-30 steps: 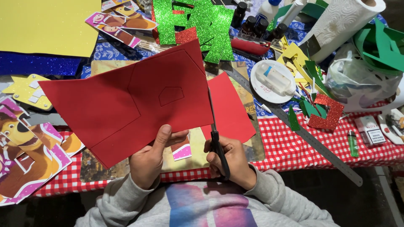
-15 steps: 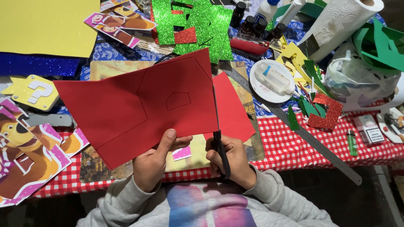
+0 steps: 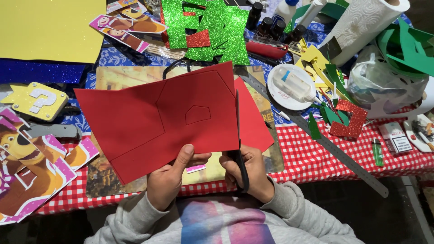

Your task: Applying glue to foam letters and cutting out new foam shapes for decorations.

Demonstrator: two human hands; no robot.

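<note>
Red foam sheet [image 3: 158, 122], marked with drawn outlines, is held up above the checked tablecloth [image 3: 316, 153]; the left hand [image 3: 169, 178] pinches its lower edge, thumb on top; the right hand [image 3: 248, 171] is clenched around black scissors [image 3: 239, 158], whose blades run up a cut in the sheet. Just right lie a metal ruler [image 3: 334, 151] and a white plate [image 3: 275, 88] bearing a glue bottle [image 3: 294, 83]; green glitter cutouts [image 3: 212, 27] lie beyond; cartoon bear cutouts [image 3: 27, 167] lie at the left.
</note>
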